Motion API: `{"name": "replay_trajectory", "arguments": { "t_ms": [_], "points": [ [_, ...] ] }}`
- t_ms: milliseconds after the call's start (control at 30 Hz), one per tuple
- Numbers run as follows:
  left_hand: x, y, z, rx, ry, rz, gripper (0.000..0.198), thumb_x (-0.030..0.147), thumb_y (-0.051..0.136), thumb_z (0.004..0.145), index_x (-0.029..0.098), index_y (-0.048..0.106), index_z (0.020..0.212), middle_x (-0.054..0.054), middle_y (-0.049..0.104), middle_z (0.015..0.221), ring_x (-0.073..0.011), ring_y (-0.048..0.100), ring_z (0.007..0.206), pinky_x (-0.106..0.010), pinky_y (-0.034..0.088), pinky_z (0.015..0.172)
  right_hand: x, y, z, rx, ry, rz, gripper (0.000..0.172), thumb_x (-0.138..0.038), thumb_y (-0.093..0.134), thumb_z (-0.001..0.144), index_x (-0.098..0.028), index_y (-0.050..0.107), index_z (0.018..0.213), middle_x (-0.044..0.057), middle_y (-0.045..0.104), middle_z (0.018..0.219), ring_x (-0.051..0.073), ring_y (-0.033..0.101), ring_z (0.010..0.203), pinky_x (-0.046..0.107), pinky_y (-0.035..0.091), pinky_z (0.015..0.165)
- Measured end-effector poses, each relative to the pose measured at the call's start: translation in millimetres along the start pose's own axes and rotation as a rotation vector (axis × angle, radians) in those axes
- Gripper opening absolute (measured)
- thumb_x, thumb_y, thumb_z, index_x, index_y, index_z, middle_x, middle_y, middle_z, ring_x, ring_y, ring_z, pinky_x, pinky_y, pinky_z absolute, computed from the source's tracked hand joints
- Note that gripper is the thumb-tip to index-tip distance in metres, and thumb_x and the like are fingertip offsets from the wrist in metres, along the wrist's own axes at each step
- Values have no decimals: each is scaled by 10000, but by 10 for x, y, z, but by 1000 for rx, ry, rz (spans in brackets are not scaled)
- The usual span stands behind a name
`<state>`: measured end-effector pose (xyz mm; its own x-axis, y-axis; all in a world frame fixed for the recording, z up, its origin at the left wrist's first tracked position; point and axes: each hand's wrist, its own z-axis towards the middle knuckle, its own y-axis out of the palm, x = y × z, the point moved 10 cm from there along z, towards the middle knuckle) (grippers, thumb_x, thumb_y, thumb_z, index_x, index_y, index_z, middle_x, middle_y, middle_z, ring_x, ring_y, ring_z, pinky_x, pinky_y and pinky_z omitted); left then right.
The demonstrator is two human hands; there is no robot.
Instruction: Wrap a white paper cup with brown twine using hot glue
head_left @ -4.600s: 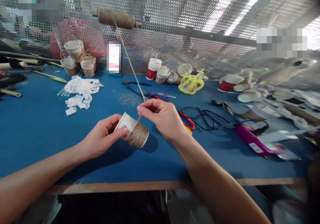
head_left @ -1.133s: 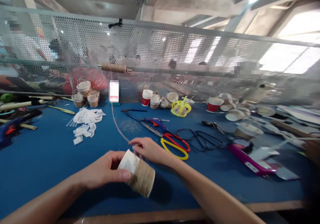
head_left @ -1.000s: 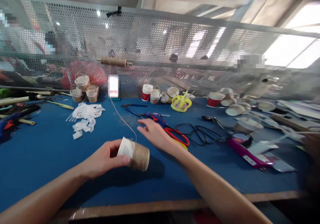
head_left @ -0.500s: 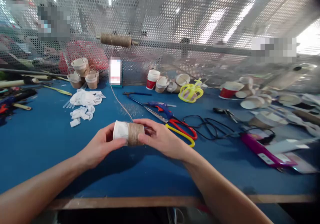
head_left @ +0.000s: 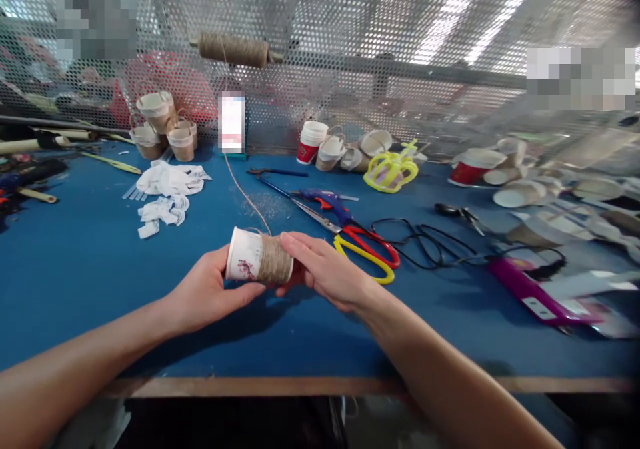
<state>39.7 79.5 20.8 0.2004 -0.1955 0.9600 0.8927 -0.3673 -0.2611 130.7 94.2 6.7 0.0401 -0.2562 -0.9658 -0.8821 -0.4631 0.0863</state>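
I hold a white paper cup (head_left: pixel 246 262) on its side above the blue table (head_left: pixel 90 262); its right half is wound with brown jute twine (head_left: pixel 274 267). My left hand (head_left: pixel 207 290) grips the bare white end from below, thumb and fingers closed around it. My right hand (head_left: pixel 327 272) clasps the twine-wrapped end, fingers laid over it. A strand of twine (head_left: pixel 240 185) runs slack from the cup up to a twine spool (head_left: pixel 234 49) mounted on the mesh wall.
Scissors with red and yellow handles (head_left: pixel 367 252) and a blue glue gun (head_left: pixel 327 202) lie just right of my hands. Black cable (head_left: pixel 425 245), a pink tool (head_left: pixel 530 295), white scraps (head_left: pixel 167 179), wrapped cups (head_left: pixel 160 125) and paper cups (head_left: pixel 313 142) sit farther back. The table's wooden edge (head_left: pixel 250 387) is near.
My right hand let go of the twine strand, reached out briefly, then came back onto the wrapped end of the cup. The twine went slack. The cup has been turned, showing a printed side.
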Motion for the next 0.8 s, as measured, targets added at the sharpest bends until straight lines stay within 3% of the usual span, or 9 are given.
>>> {"name": "replay_trajectory", "arguments": {
  "t_ms": [200, 400, 533, 700, 800],
  "points": [
    [15, -15, 6, -17, -9, -21, 374, 227, 637, 690, 133, 546, 1041, -65, 656, 981, -195, 602, 866, -280, 465, 798, 36, 21, 15, -8, 28, 47, 311, -368, 375, 878, -110, 539, 933, 49, 606, 675, 112, 576, 550, 245, 511, 507],
    [22, -10, 17, -62, -29, -75, 220, 229, 581, 728, 126, 593, 922, -30, 653, 793, -143, 578, 709, -234, 471, 674, 51, 26, 23, 1, 41, 35, 346, -394, 358, 879, -107, 551, 911, 49, 608, 655, 117, 578, 538, 251, 510, 503],
    [24, -26, 23, -49, -33, -68, 164, 217, 579, 725, 124, 608, 858, -28, 653, 772, -140, 569, 684, -236, 462, 668, 34, 35, 17, -1, 26, 1, 349, -412, 368, 867, -116, 541, 932, 49, 597, 703, 116, 569, 571, 268, 514, 528],
    [18, 18, 20, -126, -65, -225, 346, 245, 678, 664, 144, 611, 988, -48, 675, 900, -193, 593, 836, -257, 446, 754, -223, -72, -53, 105, -230, -340, 335, -410, 458, 821, -131, 522, 996, 52, 590, 811, 128, 573, 651, 290, 509, 596],
    [-57, -13, 35, -97, -149, -449, 420, 265, 727, 615, 151, 617, 1004, -49, 683, 902, -177, 602, 807, -236, 447, 726, -353, -64, -130, 158, -362, -570, 356, -372, 495, 803, -148, 487, 1080, 64, 602, 884, 144, 588, 729, 304, 504, 672]
  ]
}}
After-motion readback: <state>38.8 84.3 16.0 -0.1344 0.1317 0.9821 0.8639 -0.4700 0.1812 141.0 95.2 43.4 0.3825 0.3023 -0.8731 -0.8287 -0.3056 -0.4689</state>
